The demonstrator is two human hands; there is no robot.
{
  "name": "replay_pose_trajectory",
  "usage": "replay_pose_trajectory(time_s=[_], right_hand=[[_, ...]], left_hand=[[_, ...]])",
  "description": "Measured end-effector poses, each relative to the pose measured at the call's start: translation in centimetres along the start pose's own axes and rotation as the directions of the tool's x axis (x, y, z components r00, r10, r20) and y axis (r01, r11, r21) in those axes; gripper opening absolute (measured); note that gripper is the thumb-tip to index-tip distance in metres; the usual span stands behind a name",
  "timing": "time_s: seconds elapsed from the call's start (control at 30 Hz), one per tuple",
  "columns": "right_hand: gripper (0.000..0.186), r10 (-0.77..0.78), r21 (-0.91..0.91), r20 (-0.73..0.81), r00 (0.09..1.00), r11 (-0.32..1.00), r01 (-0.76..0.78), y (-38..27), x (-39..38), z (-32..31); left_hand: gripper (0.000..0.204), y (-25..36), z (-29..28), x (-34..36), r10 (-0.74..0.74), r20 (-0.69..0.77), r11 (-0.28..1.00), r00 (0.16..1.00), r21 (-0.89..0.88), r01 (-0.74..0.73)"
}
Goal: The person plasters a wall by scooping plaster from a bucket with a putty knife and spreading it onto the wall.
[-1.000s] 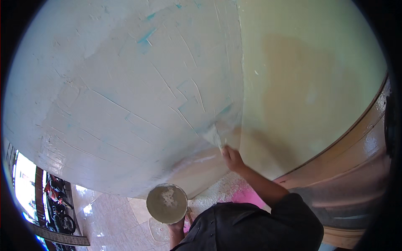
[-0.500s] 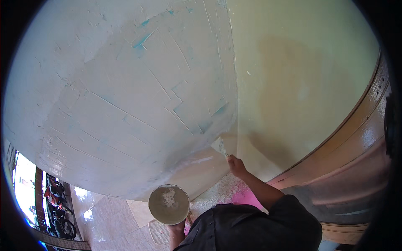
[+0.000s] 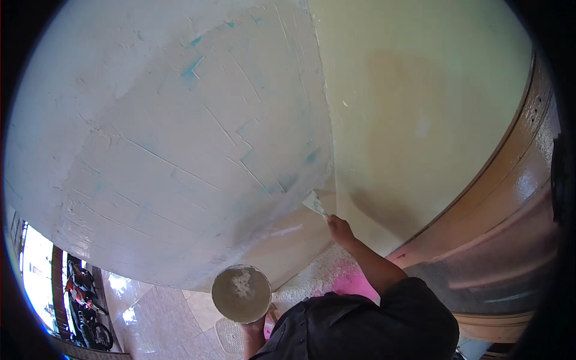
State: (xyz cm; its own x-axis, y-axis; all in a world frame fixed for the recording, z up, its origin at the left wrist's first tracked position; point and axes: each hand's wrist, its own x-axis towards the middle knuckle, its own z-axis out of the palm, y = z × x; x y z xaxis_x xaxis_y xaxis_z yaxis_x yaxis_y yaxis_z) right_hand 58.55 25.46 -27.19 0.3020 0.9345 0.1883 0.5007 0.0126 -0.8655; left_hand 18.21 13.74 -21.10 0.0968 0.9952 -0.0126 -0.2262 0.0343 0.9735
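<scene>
My right hand (image 3: 340,230) is closed round the handle of a putty knife (image 3: 315,203). The knife's wide blade, smeared with pale putty, lies at or very near the wall, just left of the inside corner; whether it touches I cannot tell. Putty in pale grey-white, with raised trowel lines and small blue patches, covers the left wall (image 3: 174,132). Low in the middle, my left hand (image 3: 254,327) supports a round bucket (image 3: 258,300) from beneath, its fingers partly hidden. A lump of white putty (image 3: 242,283) sits inside the bucket.
To the right of the corner stands a yellowish wall (image 3: 414,108), bordered by a brown wooden frame (image 3: 504,162). Below are floor tiles (image 3: 162,318), a pink patch (image 3: 355,284) with white spatter, and a woven plastic surface (image 3: 229,336). Motorcycles (image 3: 84,294) stand by a bright opening at far left.
The view has shifted slightly, so the walls sit a little further left. My right hand and the putty knife have moved slightly at the corner; the bucket stays nearly in place.
</scene>
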Motion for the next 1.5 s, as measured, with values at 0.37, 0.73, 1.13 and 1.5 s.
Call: replay_pose_trajectory(time_s=[0.37,0.73,1.13,1.5], right_hand=[[0.037,-0.307,0.01,-0.297,0.904,0.946,0.324,-24.1,12.6,-11.2],[0.047,-0.007,0.193,-0.224,0.975,0.98,0.052,-5.0,4.3,-4.5],[0.037,-0.219,-0.044,-0.182,0.959,0.976,0.215,-18.5,15.2,-13.0],[0.035,0.096,0.211,0.027,0.995,0.972,-0.1,0.9,3.7,-5.9]], left_hand=[[0.065,-1.5,-1.2,0.2,-0.047,-0.001,0.942,0.999,0.333,0.044],[0.057,-0.5,-0.6,-0.7,0.032,-0.006,0.999,0.999,-0.037,-0.033],[0.063,-0.7,-1.2,-0.3,-0.034,0.012,0.915,0.999,0.403,0.026],[0.064,0.8,0.6,0.2,-0.071,0.013,0.971,0.997,0.229,0.066]])
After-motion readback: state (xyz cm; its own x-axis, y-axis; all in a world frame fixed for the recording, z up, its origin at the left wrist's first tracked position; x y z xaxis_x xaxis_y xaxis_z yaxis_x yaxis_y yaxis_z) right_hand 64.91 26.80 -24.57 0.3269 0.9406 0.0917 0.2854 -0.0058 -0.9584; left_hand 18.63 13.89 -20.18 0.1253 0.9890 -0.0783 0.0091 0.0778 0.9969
